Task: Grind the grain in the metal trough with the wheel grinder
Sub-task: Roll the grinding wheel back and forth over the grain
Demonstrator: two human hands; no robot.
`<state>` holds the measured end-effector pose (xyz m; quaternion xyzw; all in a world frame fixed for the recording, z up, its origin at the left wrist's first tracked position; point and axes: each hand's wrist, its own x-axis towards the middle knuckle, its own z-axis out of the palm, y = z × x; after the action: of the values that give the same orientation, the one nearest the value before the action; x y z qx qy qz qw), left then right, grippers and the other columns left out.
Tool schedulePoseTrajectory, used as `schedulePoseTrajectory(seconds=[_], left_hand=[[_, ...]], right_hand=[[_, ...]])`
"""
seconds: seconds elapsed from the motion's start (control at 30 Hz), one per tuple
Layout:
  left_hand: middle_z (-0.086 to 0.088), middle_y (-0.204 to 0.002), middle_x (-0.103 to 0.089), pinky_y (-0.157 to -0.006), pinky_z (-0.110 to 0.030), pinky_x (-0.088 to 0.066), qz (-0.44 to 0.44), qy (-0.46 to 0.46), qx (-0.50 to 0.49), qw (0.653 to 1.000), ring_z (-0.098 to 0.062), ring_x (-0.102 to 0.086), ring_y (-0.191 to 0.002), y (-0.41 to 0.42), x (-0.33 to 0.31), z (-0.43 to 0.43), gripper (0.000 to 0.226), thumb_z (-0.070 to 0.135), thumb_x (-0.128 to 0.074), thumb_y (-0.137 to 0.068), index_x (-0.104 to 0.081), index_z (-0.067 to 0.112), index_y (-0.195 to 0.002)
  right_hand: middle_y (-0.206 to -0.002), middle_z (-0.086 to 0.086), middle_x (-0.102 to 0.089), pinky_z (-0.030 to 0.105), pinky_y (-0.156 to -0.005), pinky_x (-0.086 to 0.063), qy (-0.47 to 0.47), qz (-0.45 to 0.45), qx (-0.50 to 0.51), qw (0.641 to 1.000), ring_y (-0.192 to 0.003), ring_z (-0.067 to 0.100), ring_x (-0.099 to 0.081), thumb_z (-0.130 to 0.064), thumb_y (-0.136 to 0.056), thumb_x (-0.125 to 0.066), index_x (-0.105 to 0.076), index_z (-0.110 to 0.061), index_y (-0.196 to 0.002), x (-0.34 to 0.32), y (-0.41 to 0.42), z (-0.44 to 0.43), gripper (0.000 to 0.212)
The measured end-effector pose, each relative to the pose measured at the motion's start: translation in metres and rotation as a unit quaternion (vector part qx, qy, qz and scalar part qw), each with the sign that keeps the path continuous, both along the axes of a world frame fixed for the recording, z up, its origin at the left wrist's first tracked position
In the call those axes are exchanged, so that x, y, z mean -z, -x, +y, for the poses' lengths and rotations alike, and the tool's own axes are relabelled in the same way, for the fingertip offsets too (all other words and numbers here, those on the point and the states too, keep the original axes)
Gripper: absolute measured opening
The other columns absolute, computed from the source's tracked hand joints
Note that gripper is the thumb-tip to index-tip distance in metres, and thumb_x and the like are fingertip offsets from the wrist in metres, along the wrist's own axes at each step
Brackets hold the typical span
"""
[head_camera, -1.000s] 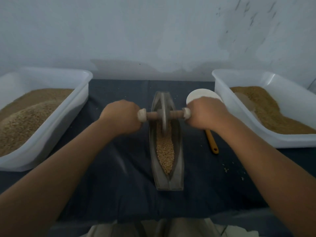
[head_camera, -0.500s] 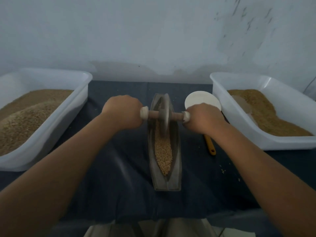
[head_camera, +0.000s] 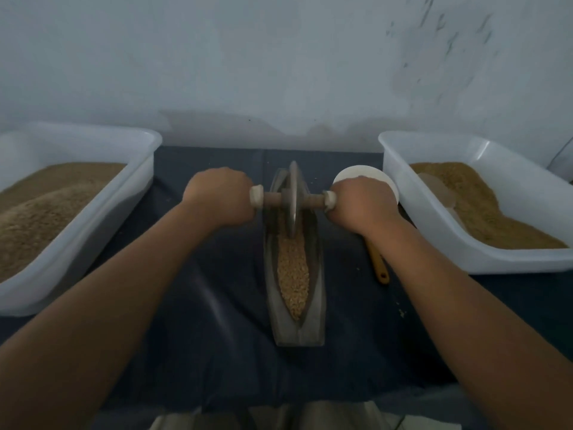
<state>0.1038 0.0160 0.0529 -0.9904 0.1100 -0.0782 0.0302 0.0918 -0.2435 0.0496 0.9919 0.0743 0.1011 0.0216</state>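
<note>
The left hand (head_camera: 220,197) and the right hand (head_camera: 361,203) are each clamped round one end of the wooden axle of the wheel grinder (head_camera: 293,200). Its disc stands upright between them, in the far end of the metal trough (head_camera: 313,305). The grain (head_camera: 293,274) fills the groove on the near side of the hands. Outside each hand stands a tub of grain: the left tub (head_camera: 93,218) (heaped) and the right tub (head_camera: 434,231). An orange handle (head_camera: 379,262) lies on the dark worktop (head_camera: 201,305) under the right wrist.
</note>
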Motion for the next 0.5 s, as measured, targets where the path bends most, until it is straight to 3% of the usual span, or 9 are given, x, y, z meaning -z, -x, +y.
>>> schedulePoseTrajectory(seconds=[0.1, 0.2, 0.27, 0.4, 0.5], left_hand=[[0.009, -0.064, -0.056, -0.054, -0.03, -0.043, 0.0, 0.002, 0.032, 0.999, -0.016, -0.053, -0.056, 0.038, 0.014, 0.015, 0.026, 0.046, -0.06, -0.08, -0.054, 0.025, -0.065], [0.016, -0.046, -0.031, -0.044, -0.017, -0.016, -0.122, -0.004, 0.125, 0.985, -0.001, -0.023, -0.039, 0.09, 0.025, 0.03, 0.03, 0.053, -0.048, -0.07, -0.033, 0.032, -0.054], [0.017, -0.045, -0.023, -0.047, -0.014, -0.01, -0.157, -0.014, 0.135, 0.978, 0.001, -0.016, -0.038, 0.091, 0.023, 0.031, 0.031, 0.053, -0.045, -0.069, -0.027, 0.033, -0.053], [0.009, -0.063, -0.05, -0.054, -0.027, -0.036, -0.056, -0.034, 0.032, 0.997, -0.018, -0.05, -0.056, 0.033, 0.016, 0.009, 0.027, 0.048, -0.057, -0.08, -0.052, 0.027, -0.065], [0.005, -0.07, -0.056, -0.062, -0.032, -0.046, -0.043, -0.007, 0.008, 0.999, -0.026, -0.058, -0.066, 0.002, 0.001, -0.001, 0.025, 0.045, -0.061, -0.082, -0.056, 0.023, -0.069]], right_hand=[[-0.064, -0.007, -0.059, 0.032, -0.055, -0.047, 0.004, 0.045, -0.042, 0.998, -0.06, 0.014, -0.058, -0.041, -0.088, -0.06, -0.055, -0.028, -0.065, 0.004, 0.039, -0.013, 0.026], [-0.052, -0.013, -0.049, 0.025, -0.043, -0.029, 0.01, 0.036, -0.103, 0.994, -0.047, 0.002, -0.046, -0.055, -0.076, -0.051, -0.046, -0.034, -0.059, 0.009, 0.086, -0.03, 0.028], [-0.052, -0.014, -0.048, 0.025, -0.042, -0.029, 0.008, 0.033, -0.104, 0.994, -0.047, 0.001, -0.045, -0.058, -0.076, -0.049, -0.046, -0.034, -0.058, 0.014, 0.085, -0.033, 0.03], [-0.063, -0.008, -0.057, 0.032, -0.055, -0.047, 0.019, -0.005, -0.026, 0.999, -0.058, 0.012, -0.054, -0.044, -0.093, -0.058, -0.053, -0.029, -0.067, 0.016, 0.033, -0.012, 0.031], [-0.066, -0.004, -0.057, 0.034, -0.062, -0.049, -0.001, -0.028, 0.005, 1.0, -0.061, 0.016, -0.054, -0.036, -0.096, -0.059, -0.052, -0.026, -0.065, 0.007, 0.002, -0.001, 0.033]])
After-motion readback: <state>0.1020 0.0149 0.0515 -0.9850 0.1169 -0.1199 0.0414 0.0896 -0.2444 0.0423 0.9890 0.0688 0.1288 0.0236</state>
